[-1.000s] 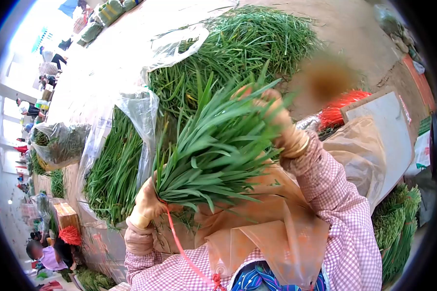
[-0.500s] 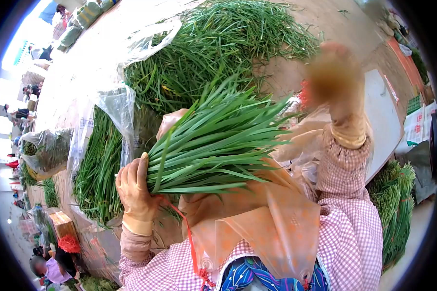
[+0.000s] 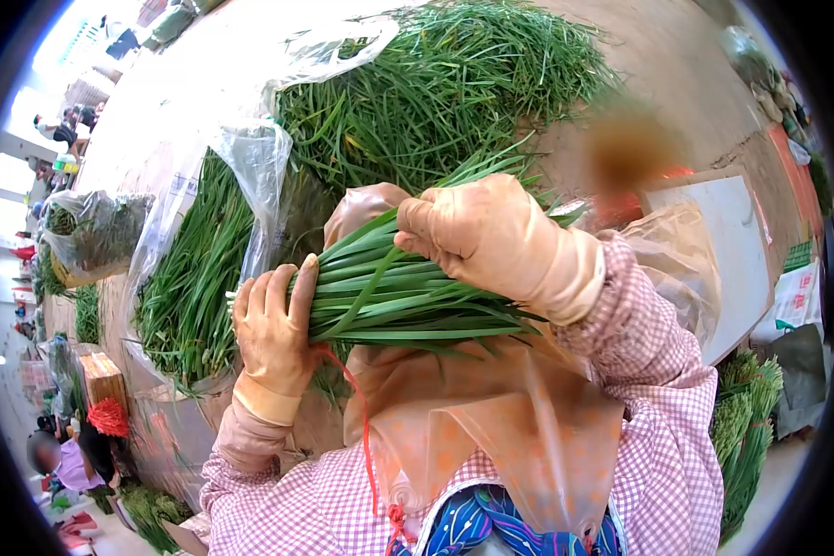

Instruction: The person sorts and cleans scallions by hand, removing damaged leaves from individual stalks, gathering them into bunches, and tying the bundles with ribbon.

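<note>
My left hand [image 3: 276, 324], in a tan glove, is wrapped round the base of a bunch of long green leaves [image 3: 408, 296]. Over the middle of that bunch is my right hand [image 3: 482, 236], gloved too, its fingers pinched together at the upper leaves; what they hold is too small to make out. A red string [image 3: 363, 417] hangs from beside my left hand down to the apron [image 3: 491, 408]. Behind the bunch lies a big loose heap of green leaves [image 3: 435, 102].
More leaves [image 3: 199, 278] lie in an open clear bag [image 3: 259, 167] at the left. Tied bundles [image 3: 746, 435] stand at the lower right, near a white board [image 3: 713, 250]. A person in a purple top [image 3: 76, 465] is at the far lower left.
My right hand has come back from the right onto the bunch. The leaves, spread and blurred a second ago, now lie straighter in my left hand.
</note>
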